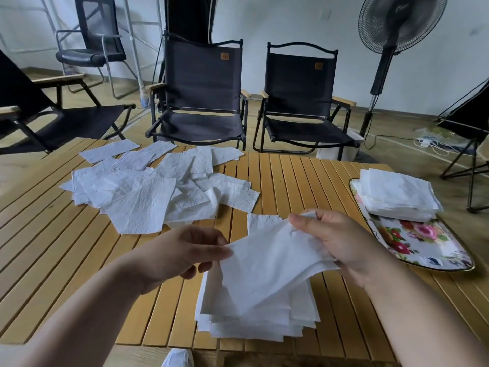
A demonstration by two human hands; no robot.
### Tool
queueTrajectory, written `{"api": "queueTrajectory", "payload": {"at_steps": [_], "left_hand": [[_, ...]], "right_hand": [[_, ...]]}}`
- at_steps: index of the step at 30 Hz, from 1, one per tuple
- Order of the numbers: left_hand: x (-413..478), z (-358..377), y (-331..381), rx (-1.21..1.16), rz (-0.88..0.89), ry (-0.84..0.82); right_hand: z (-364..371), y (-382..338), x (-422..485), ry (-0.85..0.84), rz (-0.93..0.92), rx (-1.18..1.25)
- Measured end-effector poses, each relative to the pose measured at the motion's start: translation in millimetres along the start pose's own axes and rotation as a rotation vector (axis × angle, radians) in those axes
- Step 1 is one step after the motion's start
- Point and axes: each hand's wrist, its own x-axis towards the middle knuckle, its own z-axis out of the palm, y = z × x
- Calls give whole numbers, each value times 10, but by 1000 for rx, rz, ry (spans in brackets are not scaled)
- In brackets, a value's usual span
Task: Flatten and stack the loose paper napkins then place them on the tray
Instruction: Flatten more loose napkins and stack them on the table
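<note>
Observations from the head camera feed, as I read them remotely.

Left hand [182, 256]: fingers curled, thumb and forefinger pinching the left corner of a single white napkin [267, 271]. Right hand [344, 242]: grasping the same napkin at its right edge, thumb on top, fingers underneath. The napkin is spread between the two hands, raised and tilted, just above the near stack [254, 327] of flattened napkins. That stack lies on the slatted wooden table [291, 176] close to its near edge. I cannot tell whether the held sheet's lower corner touches the stack. The stack is roughly squared, with several sheets offset.

Loose napkins [137, 189] lie in an overlapping, creased heap on the far left part of the table, well apart from both hands. On the table's right side I note a floral tray [423, 250] with a gold-coloured rim. A second stack [397, 197] of napkins rests on its far end, and its near, flower-printed part is bare.

Beyond the table: black folding chairs [201, 102] side by side facing me, a pedestal fan [397, 35] at right, an office chair [98, 43] at far left. A white shoe [177, 358] shows below the table's near edge
</note>
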Motion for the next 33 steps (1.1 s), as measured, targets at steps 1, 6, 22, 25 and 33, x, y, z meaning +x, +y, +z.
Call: {"api": "queueTrajectory", "payload": {"at_steps": [1, 6, 22, 25, 33], "left_hand": [[5, -3, -3, -40, -4, 24], [0, -28, 11, -317, -18, 91], [115, 21, -148, 313, -236, 227], [143, 6, -153, 270, -230, 323], [206, -34, -241, 324, -240, 350]], "right_hand": [[-9, 13, 5, 5, 8, -28], [-40, 36, -3, -88, 93, -171], [-128, 309, 288, 161, 93, -713], [-106, 543, 544, 330, -110, -681], [-1, 879, 1165, 124, -127, -924]]}}
